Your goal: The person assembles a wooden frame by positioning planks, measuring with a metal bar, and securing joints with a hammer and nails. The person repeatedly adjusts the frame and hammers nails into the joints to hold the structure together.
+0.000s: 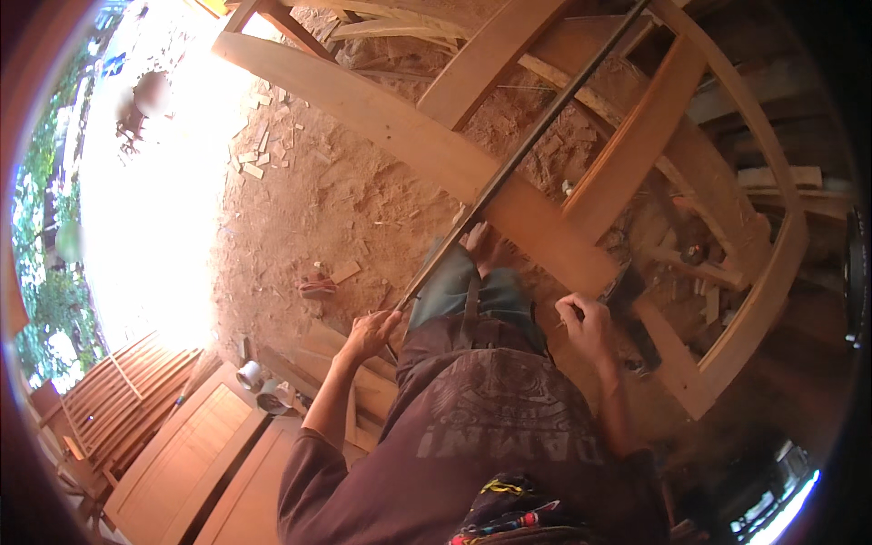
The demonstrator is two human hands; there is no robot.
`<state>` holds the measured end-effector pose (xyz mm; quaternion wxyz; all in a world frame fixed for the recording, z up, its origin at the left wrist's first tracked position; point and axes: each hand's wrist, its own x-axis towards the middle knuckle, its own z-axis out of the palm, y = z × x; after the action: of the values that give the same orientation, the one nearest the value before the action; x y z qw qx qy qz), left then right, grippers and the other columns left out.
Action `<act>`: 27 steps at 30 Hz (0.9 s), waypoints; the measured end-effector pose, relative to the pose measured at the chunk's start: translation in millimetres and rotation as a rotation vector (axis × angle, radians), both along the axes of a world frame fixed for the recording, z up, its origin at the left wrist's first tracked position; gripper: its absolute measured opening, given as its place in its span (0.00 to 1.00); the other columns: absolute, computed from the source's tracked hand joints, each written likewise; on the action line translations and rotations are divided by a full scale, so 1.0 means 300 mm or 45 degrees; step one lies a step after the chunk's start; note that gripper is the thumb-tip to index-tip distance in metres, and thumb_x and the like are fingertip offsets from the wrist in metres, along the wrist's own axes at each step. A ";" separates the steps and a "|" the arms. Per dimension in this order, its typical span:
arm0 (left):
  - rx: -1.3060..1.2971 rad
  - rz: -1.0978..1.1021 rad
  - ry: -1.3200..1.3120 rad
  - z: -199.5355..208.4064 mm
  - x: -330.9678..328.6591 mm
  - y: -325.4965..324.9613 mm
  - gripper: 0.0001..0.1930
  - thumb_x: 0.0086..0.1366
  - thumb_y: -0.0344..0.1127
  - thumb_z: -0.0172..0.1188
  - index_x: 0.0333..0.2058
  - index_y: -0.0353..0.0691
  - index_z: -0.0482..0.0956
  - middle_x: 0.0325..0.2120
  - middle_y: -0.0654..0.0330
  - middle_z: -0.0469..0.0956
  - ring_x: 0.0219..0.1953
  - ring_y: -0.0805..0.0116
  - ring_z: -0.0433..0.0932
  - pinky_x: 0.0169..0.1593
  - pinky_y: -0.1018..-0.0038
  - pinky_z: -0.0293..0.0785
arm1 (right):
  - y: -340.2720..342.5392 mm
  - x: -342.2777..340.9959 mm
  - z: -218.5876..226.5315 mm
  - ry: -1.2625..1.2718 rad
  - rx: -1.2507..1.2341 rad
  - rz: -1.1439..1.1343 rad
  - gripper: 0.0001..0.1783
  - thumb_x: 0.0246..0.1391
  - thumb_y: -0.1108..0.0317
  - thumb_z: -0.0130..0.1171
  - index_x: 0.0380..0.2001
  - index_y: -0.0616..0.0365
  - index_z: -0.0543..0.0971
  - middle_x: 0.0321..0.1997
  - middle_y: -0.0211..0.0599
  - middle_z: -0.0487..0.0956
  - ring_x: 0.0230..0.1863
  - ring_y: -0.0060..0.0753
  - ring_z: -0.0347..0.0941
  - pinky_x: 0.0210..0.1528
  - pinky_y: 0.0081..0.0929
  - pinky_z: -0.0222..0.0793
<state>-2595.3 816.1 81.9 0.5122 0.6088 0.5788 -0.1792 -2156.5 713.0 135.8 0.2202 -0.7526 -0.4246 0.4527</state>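
Observation:
A long dark metal bar (pixel 536 132) runs diagonally across a wooden frame, from the upper right down to my left side. My left hand (pixel 371 332) is closed around its lower end, fingers at the tip. Under the bar lies a wide, smooth wooden board (pixel 400 127), part of the frame, with other boards meeting it at angles. My right hand (pixel 589 322) is curled closed just beside the near end of that board. What its fingers hold, if anything, is hidden. A dark metal piece (pixel 627 291), perhaps a clamp, sits at the board's near end.
A curved wooden rail (pixel 772 291) bounds the frame on the right. Sawdust and wood offcuts (pixel 254 159) cover the ground. Panelled doors (pixel 186 445) and slatted wood (pixel 127 391) lie at lower left, beside cans (pixel 250 374). A reddish block (pixel 317 286) rests near my left hand.

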 end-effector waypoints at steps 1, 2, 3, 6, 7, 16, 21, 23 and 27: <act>0.074 -0.088 0.002 0.017 -0.003 -0.005 0.30 0.76 0.61 0.47 0.53 0.39 0.82 0.42 0.44 0.84 0.49 0.45 0.82 0.55 0.57 0.73 | 0.010 -0.026 0.013 0.004 0.009 0.004 0.11 0.64 0.63 0.62 0.35 0.62 0.84 0.30 0.40 0.84 0.31 0.34 0.81 0.36 0.32 0.75; 0.087 -0.191 0.044 -0.014 -0.033 -0.012 0.29 0.76 0.59 0.47 0.54 0.39 0.80 0.41 0.45 0.83 0.50 0.44 0.80 0.57 0.56 0.69 | 0.023 -0.044 0.019 -0.003 0.023 0.002 0.11 0.64 0.63 0.62 0.35 0.61 0.84 0.30 0.41 0.84 0.31 0.35 0.81 0.36 0.32 0.75; 0.201 -0.244 0.060 -0.025 -0.040 -0.001 0.28 0.75 0.59 0.48 0.53 0.38 0.80 0.42 0.46 0.83 0.51 0.45 0.80 0.57 0.55 0.68 | -0.001 -0.067 -0.056 0.061 0.202 -0.053 0.10 0.64 0.65 0.62 0.35 0.61 0.83 0.30 0.41 0.84 0.31 0.34 0.82 0.37 0.32 0.75; 0.256 -0.399 -0.011 -0.047 -0.043 -0.035 0.28 0.73 0.59 0.52 0.49 0.37 0.81 0.44 0.47 0.83 0.53 0.47 0.79 0.60 0.55 0.66 | -0.040 -0.139 -0.130 0.060 0.377 -0.007 0.08 0.63 0.66 0.61 0.35 0.60 0.83 0.35 0.44 0.85 0.37 0.42 0.83 0.40 0.34 0.76; 0.164 -0.461 -0.040 -0.021 -0.041 -0.013 0.28 0.72 0.60 0.53 0.48 0.36 0.82 0.44 0.48 0.83 0.54 0.48 0.78 0.61 0.56 0.65 | -0.059 -0.164 -0.119 -0.007 0.303 0.023 0.08 0.63 0.66 0.61 0.34 0.60 0.83 0.36 0.44 0.85 0.38 0.45 0.83 0.41 0.36 0.76; 0.047 -0.934 -0.461 -0.136 -0.164 0.132 0.32 0.61 0.68 0.64 0.40 0.39 0.87 0.41 0.50 0.84 0.55 0.49 0.78 0.64 0.57 0.63 | -0.038 -0.511 -0.061 -0.078 0.159 0.105 0.11 0.62 0.60 0.63 0.36 0.57 0.85 0.38 0.43 0.85 0.42 0.51 0.82 0.44 0.41 0.76; 0.094 -0.962 -0.666 -0.192 -0.172 0.143 0.30 0.61 0.66 0.66 0.39 0.39 0.87 0.40 0.51 0.85 0.52 0.52 0.79 0.64 0.58 0.63 | -0.073 -0.867 -0.202 0.401 -0.042 0.172 0.21 0.66 0.50 0.60 0.45 0.58 0.85 0.41 0.49 0.85 0.46 0.46 0.83 0.47 0.40 0.75; 0.136 -1.010 -0.713 -0.198 -0.176 0.164 0.28 0.62 0.63 0.66 0.39 0.39 0.87 0.39 0.51 0.85 0.51 0.53 0.80 0.62 0.58 0.64 | -0.067 -0.994 -0.219 0.462 -0.093 0.206 0.26 0.68 0.45 0.57 0.43 0.61 0.84 0.37 0.49 0.84 0.41 0.48 0.82 0.44 0.42 0.74; 0.215 -0.950 -0.968 -0.334 -0.237 0.150 0.23 0.66 0.55 0.64 0.41 0.38 0.86 0.37 0.50 0.85 0.46 0.49 0.83 0.53 0.55 0.73 | -0.010 -1.136 -0.231 0.340 -0.176 0.016 0.32 0.71 0.40 0.50 0.41 0.63 0.84 0.34 0.50 0.84 0.38 0.51 0.81 0.41 0.44 0.74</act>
<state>-2666.5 860.9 -18.4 0.5365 0.8340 0.1091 -0.0688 -2497.4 710.1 66.5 0.2196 -0.6963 -0.3640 0.5783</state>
